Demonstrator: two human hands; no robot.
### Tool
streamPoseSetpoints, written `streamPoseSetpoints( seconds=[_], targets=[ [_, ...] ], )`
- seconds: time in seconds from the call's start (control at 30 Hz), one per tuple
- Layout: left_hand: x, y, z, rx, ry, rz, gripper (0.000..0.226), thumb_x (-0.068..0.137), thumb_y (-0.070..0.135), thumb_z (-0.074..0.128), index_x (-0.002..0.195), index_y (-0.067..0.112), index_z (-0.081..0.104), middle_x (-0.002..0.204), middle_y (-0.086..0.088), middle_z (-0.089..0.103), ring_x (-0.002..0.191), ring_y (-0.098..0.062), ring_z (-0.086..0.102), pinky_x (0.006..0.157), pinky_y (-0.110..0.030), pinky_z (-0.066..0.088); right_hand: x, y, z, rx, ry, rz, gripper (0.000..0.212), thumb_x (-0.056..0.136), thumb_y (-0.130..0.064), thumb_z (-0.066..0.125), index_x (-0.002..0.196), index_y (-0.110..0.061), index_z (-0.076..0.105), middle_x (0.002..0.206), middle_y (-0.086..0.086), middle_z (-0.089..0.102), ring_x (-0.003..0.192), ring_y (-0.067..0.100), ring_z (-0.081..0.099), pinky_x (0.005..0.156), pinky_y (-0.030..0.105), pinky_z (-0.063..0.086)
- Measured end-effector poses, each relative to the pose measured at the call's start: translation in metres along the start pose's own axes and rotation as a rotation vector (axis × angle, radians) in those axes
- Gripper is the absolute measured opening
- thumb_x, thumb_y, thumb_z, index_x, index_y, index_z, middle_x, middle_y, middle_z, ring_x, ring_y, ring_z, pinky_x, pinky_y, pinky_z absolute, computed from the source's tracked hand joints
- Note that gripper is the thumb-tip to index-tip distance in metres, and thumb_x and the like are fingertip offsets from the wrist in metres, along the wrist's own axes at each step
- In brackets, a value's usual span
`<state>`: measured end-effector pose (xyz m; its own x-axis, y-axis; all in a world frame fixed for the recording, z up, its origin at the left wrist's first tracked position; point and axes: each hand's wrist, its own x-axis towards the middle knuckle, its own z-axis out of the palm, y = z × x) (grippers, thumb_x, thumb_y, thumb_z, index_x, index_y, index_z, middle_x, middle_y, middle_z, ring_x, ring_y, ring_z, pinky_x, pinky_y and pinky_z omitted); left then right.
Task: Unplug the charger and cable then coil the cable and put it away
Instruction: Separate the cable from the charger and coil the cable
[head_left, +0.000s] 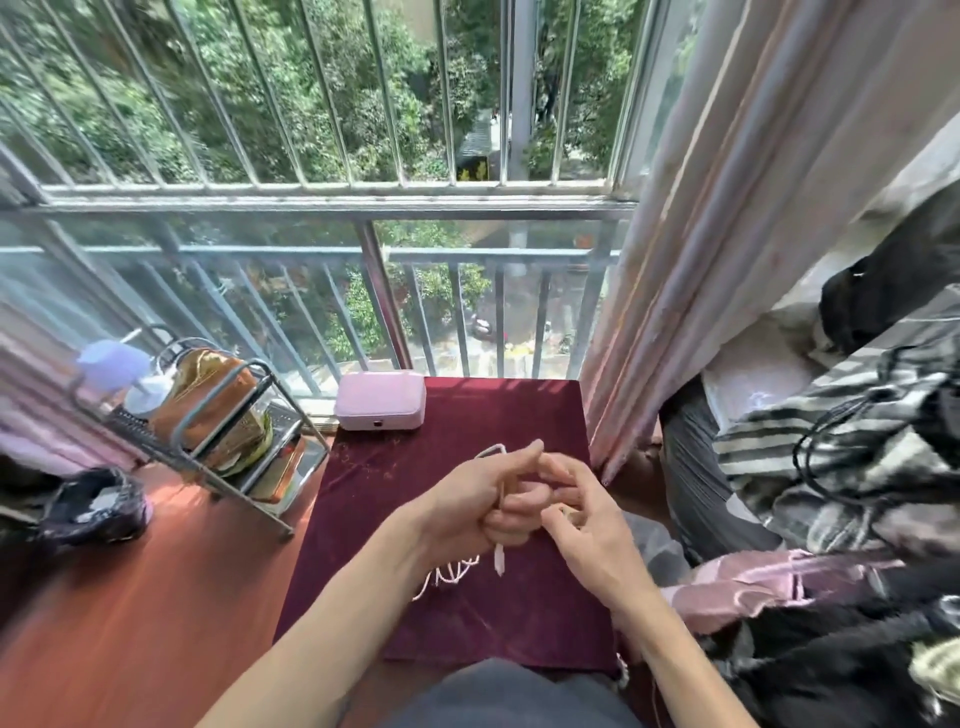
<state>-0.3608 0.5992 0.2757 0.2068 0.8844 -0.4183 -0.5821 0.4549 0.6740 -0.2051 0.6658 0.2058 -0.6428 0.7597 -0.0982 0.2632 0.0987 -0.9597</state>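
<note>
A thin white cable (500, 558) runs through both my hands above a small table covered with a dark red cloth (524, 613). My left hand (475, 506) grips the cable in its curled fingers, with a loop showing past its fingertips and a plug end hanging below the palm. My right hand (582, 512) pinches the cable right beside the left, fingers touching it. More slack cable lies on the cloth under my left wrist. A pink box (379, 400) sits at the table's far left corner. No charger shows.
A metal rack (208, 431) with bags and a bottle stands on the wooden floor to the left. A pink curtain (717, 249) hangs right of the table. Piled clothes and a black cord (831, 441) fill the right side. Window bars lie ahead.
</note>
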Motion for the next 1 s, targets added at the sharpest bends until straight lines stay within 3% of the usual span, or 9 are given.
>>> streamPoseSetpoints(
  seconds=[0.07, 0.17, 0.3, 0.47, 0.57, 0.67, 0.8, 0.9, 1.0],
  targets=[
    [-0.006, -0.003, 0.006, 0.045, -0.056, -0.011, 0.03, 0.105, 0.038, 0.042, 0.102, 0.016, 0.062, 0.052, 0.009, 0.031, 0.043, -0.007, 0.012, 0.041, -0.021, 0.01, 0.012, -0.013, 0.003, 0.016, -0.093, -0.084, 0.06, 0.084, -0.016, 0.071, 0.14, -0.037, 0.059, 0.132, -0.004, 0.069, 0.121, 0.009, 0.066, 0.101, 0.028, 0.052],
    [-0.018, -0.008, 0.012, 0.104, -0.135, 0.011, 0.025, 0.106, 0.032, 0.045, 0.106, 0.016, 0.064, 0.053, 0.01, 0.031, 0.042, -0.005, 0.016, 0.041, -0.021, 0.013, 0.03, -0.03, 0.011, -0.165, -0.222, -0.206, 0.036, 0.087, -0.043, 0.059, 0.117, -0.061, 0.063, 0.123, -0.019, 0.068, 0.125, 0.003, 0.062, 0.106, 0.026, 0.049],
    [-0.029, -0.007, 0.012, 0.003, -0.245, 0.06, 0.024, 0.107, 0.024, 0.043, 0.113, 0.011, 0.062, 0.054, 0.009, 0.032, 0.042, -0.006, 0.017, 0.041, -0.023, 0.013, 0.064, -0.034, 0.017, -0.328, -0.178, -0.335, 0.024, 0.104, -0.023, 0.051, 0.12, -0.034, 0.065, 0.091, -0.033, 0.068, 0.09, -0.015, 0.068, 0.082, 0.012, 0.05],
    [-0.025, 0.0, 0.015, 0.014, -0.208, 0.102, 0.029, 0.106, 0.022, 0.04, 0.113, 0.01, 0.065, 0.055, 0.005, 0.021, 0.042, -0.007, 0.014, 0.039, -0.02, 0.014, 0.104, -0.034, 0.018, -0.295, -0.097, -0.229, 0.025, 0.11, -0.008, 0.049, 0.125, -0.015, 0.068, 0.094, -0.006, 0.072, 0.092, 0.016, 0.072, 0.088, 0.031, 0.055],
    [-0.021, 0.01, 0.019, 0.068, -0.148, 0.171, 0.029, 0.105, 0.021, 0.04, 0.111, 0.008, 0.066, 0.055, 0.003, 0.018, 0.041, -0.007, 0.014, 0.039, -0.022, 0.012, 0.112, -0.025, 0.017, -0.272, -0.123, -0.108, 0.023, 0.107, -0.025, 0.05, 0.115, -0.036, 0.068, 0.084, -0.008, 0.07, 0.08, 0.014, 0.07, 0.083, 0.04, 0.058],
    [-0.019, 0.03, 0.024, 0.135, -0.044, 0.238, 0.028, 0.103, 0.02, 0.041, 0.11, 0.004, 0.063, 0.055, 0.002, 0.017, 0.039, -0.003, 0.019, 0.037, -0.02, 0.013, 0.107, -0.016, 0.025, -0.382, -0.25, -0.08, 0.024, 0.094, -0.049, 0.046, 0.084, -0.069, 0.055, 0.079, -0.017, 0.061, 0.071, -0.01, 0.061, 0.065, 0.011, 0.046],
    [-0.021, 0.071, 0.032, 0.194, -0.093, 0.324, 0.031, 0.104, 0.019, 0.035, 0.111, 0.003, 0.061, 0.054, 0.007, 0.022, 0.041, -0.002, 0.018, 0.039, -0.02, 0.011, 0.109, -0.013, 0.032, -0.36, -0.18, -0.045, 0.033, 0.108, -0.02, 0.044, 0.082, -0.036, 0.057, 0.079, -0.004, 0.066, 0.078, 0.015, 0.063, 0.073, 0.041, 0.052],
    [-0.02, 0.096, 0.034, 0.246, -0.129, 0.389, 0.032, 0.106, 0.018, 0.034, 0.115, 0.004, 0.061, 0.058, 0.003, 0.019, 0.043, -0.004, 0.02, 0.039, -0.02, 0.014, 0.104, -0.023, 0.037, -0.39, -0.224, -0.065, 0.031, 0.107, -0.03, 0.034, 0.082, -0.031, 0.051, 0.072, 0.006, 0.064, 0.069, 0.031, 0.057, 0.073, 0.049, 0.047],
    [-0.01, 0.106, 0.027, 0.247, -0.082, 0.431, 0.028, 0.108, 0.015, 0.036, 0.117, 0.005, 0.06, 0.059, 0.002, 0.023, 0.042, -0.002, 0.026, 0.037, -0.017, 0.017, 0.092, -0.028, 0.039, -0.456, -0.257, -0.08, 0.034, 0.113, -0.039, 0.033, 0.117, -0.021, 0.062, 0.096, 0.01, 0.074, 0.089, 0.036, 0.067, 0.088, 0.051, 0.052]
  ],
)
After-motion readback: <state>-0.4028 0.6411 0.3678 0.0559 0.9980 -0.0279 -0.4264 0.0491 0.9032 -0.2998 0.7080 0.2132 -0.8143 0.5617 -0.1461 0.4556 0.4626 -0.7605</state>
